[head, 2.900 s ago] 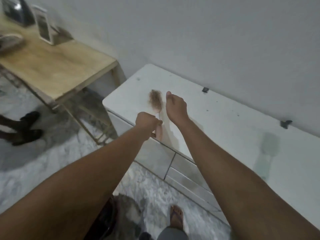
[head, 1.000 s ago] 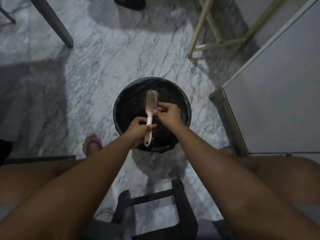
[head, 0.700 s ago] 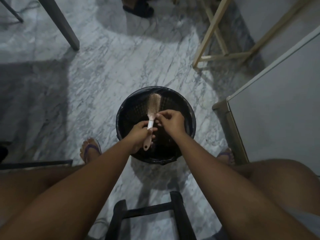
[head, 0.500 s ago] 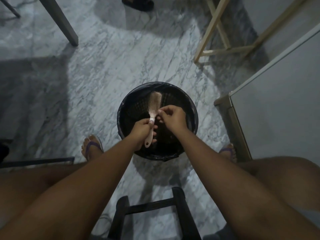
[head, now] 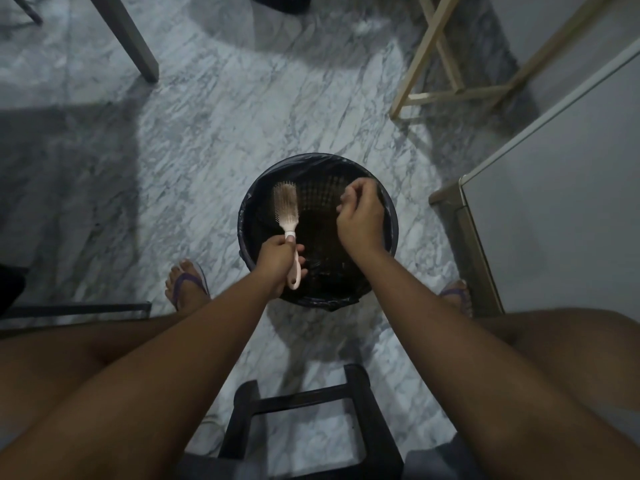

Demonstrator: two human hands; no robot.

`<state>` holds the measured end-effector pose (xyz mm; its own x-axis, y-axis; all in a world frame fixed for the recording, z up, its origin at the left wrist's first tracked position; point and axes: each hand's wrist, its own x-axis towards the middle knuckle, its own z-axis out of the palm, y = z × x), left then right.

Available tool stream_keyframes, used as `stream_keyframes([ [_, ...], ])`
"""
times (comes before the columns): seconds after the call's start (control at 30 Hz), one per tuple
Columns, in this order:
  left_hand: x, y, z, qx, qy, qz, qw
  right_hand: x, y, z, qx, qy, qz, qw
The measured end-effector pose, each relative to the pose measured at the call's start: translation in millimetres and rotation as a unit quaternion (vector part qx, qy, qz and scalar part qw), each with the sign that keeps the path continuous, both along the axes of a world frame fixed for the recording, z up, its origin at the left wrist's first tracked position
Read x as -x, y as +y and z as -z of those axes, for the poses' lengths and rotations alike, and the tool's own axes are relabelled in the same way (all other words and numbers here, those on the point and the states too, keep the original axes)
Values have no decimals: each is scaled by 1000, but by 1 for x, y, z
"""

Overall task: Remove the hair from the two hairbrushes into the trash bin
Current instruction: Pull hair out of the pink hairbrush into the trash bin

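Observation:
A pink hairbrush (head: 286, 206) with brownish hair tangled in its bristles hangs over the black-lined trash bin (head: 390, 216) on the floor. My left hand (head: 277, 263) grips the brush's handle, bristles facing up at me. My right hand (head: 360, 216) hovers over the bin's right half, apart from the brush. Its fingers are curled and thumb and fingertips pinch together. The strands of hair between them are too fine to see clearly. No second brush is in view.
A white cabinet (head: 554, 209) stands to the right of the bin. Pale wooden table legs (head: 436, 53) are at the back right, and a grey leg (head: 128, 39) at the back left. A black stool frame (head: 304, 407) is between my knees. My sandalled foot (head: 187, 285) rests left of the bin.
I have turned from the white cabinet top to the bin with the brush. My right hand, pinching at the brush's base half a second ago, has pulled away to the right.

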<state>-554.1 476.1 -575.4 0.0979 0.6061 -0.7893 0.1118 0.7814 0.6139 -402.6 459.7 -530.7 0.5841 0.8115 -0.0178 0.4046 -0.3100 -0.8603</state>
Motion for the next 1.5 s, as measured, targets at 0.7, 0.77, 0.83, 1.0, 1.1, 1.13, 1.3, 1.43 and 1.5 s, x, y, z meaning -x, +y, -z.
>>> stream_keyframes([
  [0.7,9,-1,1,-2,-38,16,999,8,27,0,-56,60,-14,997],
  [0.77,7,-1,1,8,-42,2,999,5,29,-3,-113,39,15,993],
  [0.83,7,-1,1,21,-50,-16,998,3,29,-8,-159,-1,67,985],
  [1.0,10,2,-1,17,-51,-37,998,-3,9,-1,-122,-24,106,987],
  [1.1,10,4,-3,-3,-49,-32,998,-12,-5,16,123,14,15,992],
  [1.13,10,3,-4,-9,-50,-27,998,-15,-7,20,234,18,-33,972],
  [1.3,7,-1,-9,-25,-69,6,997,-5,-4,18,217,64,-87,970],
  [1.43,7,-4,-12,-27,-84,41,995,4,16,8,94,114,-111,983],
  [1.5,6,-3,-14,-26,-91,47,994,3,22,6,75,85,-117,987],
])
